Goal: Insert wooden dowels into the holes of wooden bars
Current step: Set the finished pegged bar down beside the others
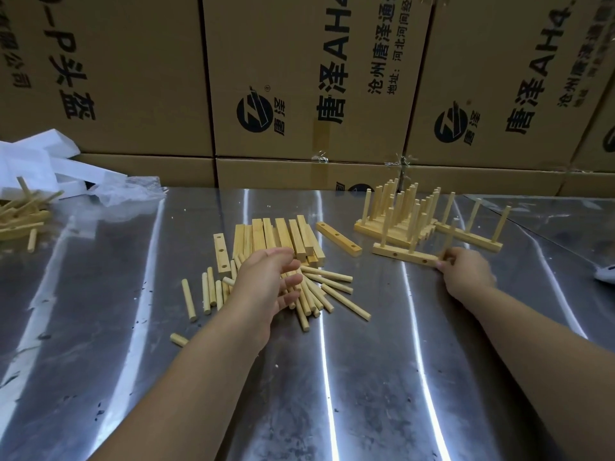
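A steel table (332,377) runs under both forearms, with printed cardboard boxes (299,78) walling it off beyond the hands. Past the right hand (466,274) stands a cluster of finished bars (396,211), pegs upright; just beyond the left hand (266,287) lies a stack of blank bars (276,234). The right hand grasps the near end of a pegged bar (404,254), which sits flat on the table with three pegs standing in it, so that piece looks filled and about to join the cluster. The left hand hovers, fingers loosely spread, over the loose dowels (332,287) fanned beneath and beside it, none plainly pinched. The step appears to be the changeover between pieces: next, the right hand must let go, and the left must single out one dowel and a blank bar
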